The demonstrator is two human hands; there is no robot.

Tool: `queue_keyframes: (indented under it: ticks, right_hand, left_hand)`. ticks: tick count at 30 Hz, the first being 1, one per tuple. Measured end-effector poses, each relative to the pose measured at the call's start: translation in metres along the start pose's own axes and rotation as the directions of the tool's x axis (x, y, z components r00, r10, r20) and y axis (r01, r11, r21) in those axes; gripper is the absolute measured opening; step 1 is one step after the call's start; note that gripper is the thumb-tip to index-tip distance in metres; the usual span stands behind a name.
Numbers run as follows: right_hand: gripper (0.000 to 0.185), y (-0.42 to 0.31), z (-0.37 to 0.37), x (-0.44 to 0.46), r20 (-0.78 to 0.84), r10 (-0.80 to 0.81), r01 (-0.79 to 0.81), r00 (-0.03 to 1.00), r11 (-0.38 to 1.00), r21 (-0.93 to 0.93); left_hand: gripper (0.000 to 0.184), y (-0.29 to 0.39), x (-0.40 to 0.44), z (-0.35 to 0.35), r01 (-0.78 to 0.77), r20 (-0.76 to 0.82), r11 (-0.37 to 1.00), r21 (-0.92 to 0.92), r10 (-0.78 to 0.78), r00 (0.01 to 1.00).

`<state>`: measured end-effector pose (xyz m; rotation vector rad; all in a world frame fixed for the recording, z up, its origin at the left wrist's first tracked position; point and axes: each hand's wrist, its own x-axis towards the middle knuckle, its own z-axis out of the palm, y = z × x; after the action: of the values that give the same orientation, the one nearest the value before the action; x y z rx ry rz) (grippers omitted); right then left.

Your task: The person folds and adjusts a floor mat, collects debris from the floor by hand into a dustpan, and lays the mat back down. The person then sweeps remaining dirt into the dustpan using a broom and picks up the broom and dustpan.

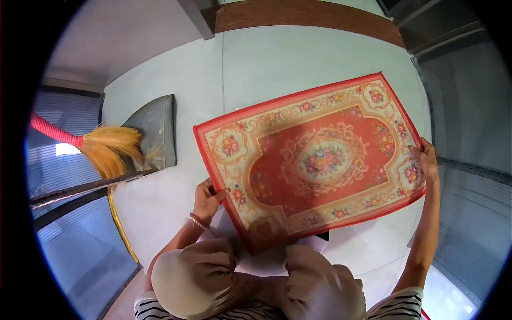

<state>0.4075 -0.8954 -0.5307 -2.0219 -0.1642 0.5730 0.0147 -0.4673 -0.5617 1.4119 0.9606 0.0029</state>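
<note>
A red doormat (pixel 324 160) with a cream floral border and a central flower medallion is held up in front of me, tilted with its right end higher. My left hand (pixel 209 201) grips its left edge near the lower corner, thumb on the patterned face. On the opposite edge my right hand (pixel 425 160) pinches the mat, fingers partly behind it. A beaded bracelet circles my left wrist. The mat hides part of the floor and most of what lies below it.
At left a straw broom (pixel 109 146) with a red-wrapped handle rests on a grey dustpan (pixel 164 128). Pale floor tiles (pixel 266 58) extend ahead to a brown strip (pixel 309 16). Dark-framed ribbed panels (pixel 474 117) stand on both sides.
</note>
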Motion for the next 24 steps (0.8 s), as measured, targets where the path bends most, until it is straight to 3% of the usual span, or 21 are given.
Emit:
queue_keyframes:
  ticks: [3,4,5,7,8,9,10,12,14,15,16,18,20,24]
  right_hand:
    - [0.021,0.034,-0.012,0.011,0.029,0.026,-0.024,0.999,0.998,-0.063]
    - [0.022,0.047,-0.016,0.018,-0.014,0.049,-0.051,0.999,0.925,-0.375]
    - [0.023,0.058,-0.017,0.027,-0.06,0.061,-0.085,0.996,0.757,-0.647]
    - [0.029,0.094,-0.011,0.035,-0.12,0.034,-0.11,0.992,0.7,-0.706]
    - [0.037,0.11,-0.003,0.041,-0.215,-0.033,-0.166,0.976,0.53,-0.832]
    - [0.05,0.082,0.022,0.03,-0.382,-0.027,-0.33,0.924,0.446,-0.832]
    - [0.052,0.055,0.048,0.029,-0.441,-0.118,-0.352,0.89,0.437,-0.828]
    - [0.041,0.029,0.08,0.042,-0.322,-0.378,-0.069,0.868,0.55,-0.832]
    - [0.035,-0.016,0.116,0.057,-0.241,-0.355,0.032,0.903,0.615,-0.788]
    - [0.035,-0.029,0.127,0.064,-0.162,-0.427,0.161,0.89,0.624,-0.764]
    - [0.032,-0.044,0.14,0.074,-0.135,-0.44,0.257,0.888,0.716,-0.649]
    - [0.031,-0.075,0.164,0.086,-0.062,-0.492,0.328,0.869,0.664,-0.672]
    - [0.034,-0.086,0.176,0.101,0.026,-0.445,0.36,0.895,0.687,-0.632]
    - [0.041,-0.13,0.192,0.099,0.245,-0.246,0.346,0.938,0.718,-0.604]
  left_hand:
    - [0.023,-0.015,0.002,-0.008,-0.021,0.059,0.999,-0.047,0.024,0.998]
    - [0.027,-0.019,0.002,-0.008,-0.056,0.095,0.993,-0.104,0.066,0.993]
    - [0.025,-0.023,0.002,-0.005,-0.086,0.083,0.991,-0.1,0.095,0.992]
    - [0.023,-0.033,0.001,0.002,-0.147,0.058,0.986,-0.08,0.152,0.987]
    - [0.018,-0.037,0.0,0.0,-0.176,0.059,0.984,-0.035,0.178,0.982]
    - [0.016,-0.035,-0.002,-0.001,-0.21,0.068,0.977,0.032,0.208,0.976]
    - [0.015,-0.028,-0.007,-0.001,-0.239,0.077,0.966,0.1,0.232,0.97]
    - [0.01,-0.032,-0.008,-0.005,-0.3,0.095,0.936,0.182,0.287,0.953]
    - [0.008,-0.022,-0.012,-0.005,-0.478,0.199,0.789,0.385,0.435,0.878]
    - [0.007,-0.016,-0.014,-0.005,-0.558,0.261,0.686,0.467,0.496,0.828]
    - [0.004,-0.011,-0.016,-0.004,-0.596,0.304,0.639,0.486,0.516,0.801]
    - [0.008,-0.014,-0.016,-0.007,-0.71,0.414,0.502,0.493,0.582,0.699]
    - [0.013,-0.021,-0.019,-0.012,-0.774,0.496,0.394,0.496,0.603,0.625]
    - [0.011,0.001,-0.028,-0.001,-0.778,0.552,0.351,0.522,0.556,0.621]
